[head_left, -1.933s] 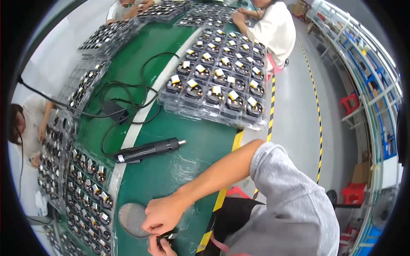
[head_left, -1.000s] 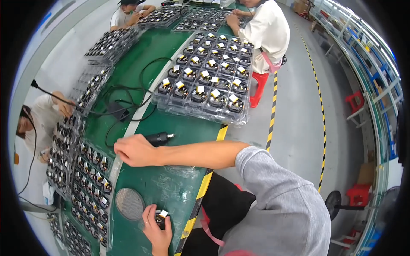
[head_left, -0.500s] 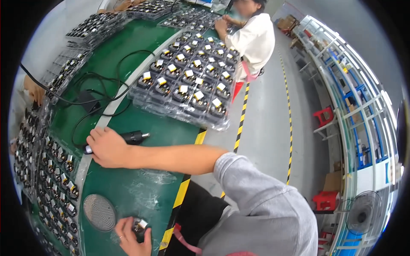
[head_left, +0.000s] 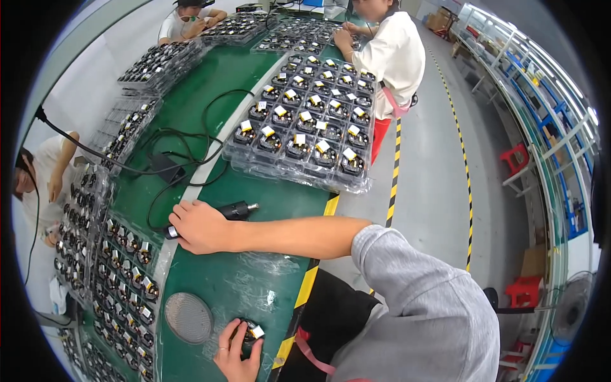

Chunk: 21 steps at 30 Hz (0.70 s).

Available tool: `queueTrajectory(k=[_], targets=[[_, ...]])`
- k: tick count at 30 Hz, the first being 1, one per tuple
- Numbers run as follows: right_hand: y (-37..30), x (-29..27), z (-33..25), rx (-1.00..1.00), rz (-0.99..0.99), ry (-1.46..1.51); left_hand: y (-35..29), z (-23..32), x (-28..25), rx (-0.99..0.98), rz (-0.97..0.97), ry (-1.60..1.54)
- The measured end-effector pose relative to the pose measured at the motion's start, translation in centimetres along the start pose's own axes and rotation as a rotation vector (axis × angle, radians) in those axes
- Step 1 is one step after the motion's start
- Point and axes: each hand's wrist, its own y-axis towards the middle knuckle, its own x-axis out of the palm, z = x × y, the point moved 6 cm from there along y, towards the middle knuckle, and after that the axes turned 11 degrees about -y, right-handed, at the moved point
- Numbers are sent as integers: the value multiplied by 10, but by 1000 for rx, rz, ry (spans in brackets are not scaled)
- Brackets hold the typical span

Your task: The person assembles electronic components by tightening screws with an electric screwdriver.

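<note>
A small round black part (head_left: 247,339) with a white-and-yellow block on it is at the near end of the green table (head_left: 219,280), close to its right edge. The left hand (head_left: 237,356) grasps it between thumb and fingers. The right hand (head_left: 200,227), farther off and to the left, is wrapped over a black power screwdriver (head_left: 237,211), whose tip points right. Just left of the left hand lies a grey textured disc (head_left: 189,318). Beyond the screwdriver, a black cord (head_left: 207,114) loops around a black box (head_left: 167,167). On the far right side of the table stands a stack of clear trays (head_left: 296,178) filled with similar parts; more filled trays (head_left: 121,290) line the left. Co-workers sit at the left, far left and far right.
</note>
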Motion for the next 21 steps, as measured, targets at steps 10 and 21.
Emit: queueTrajectory(k=[10,21], targets=[[6,-17,13,21,-55,-43,1,-1,-11,69,83,-72],[-3,-9,22,22,-148,-29,2,12,-13,183,68,-81]])
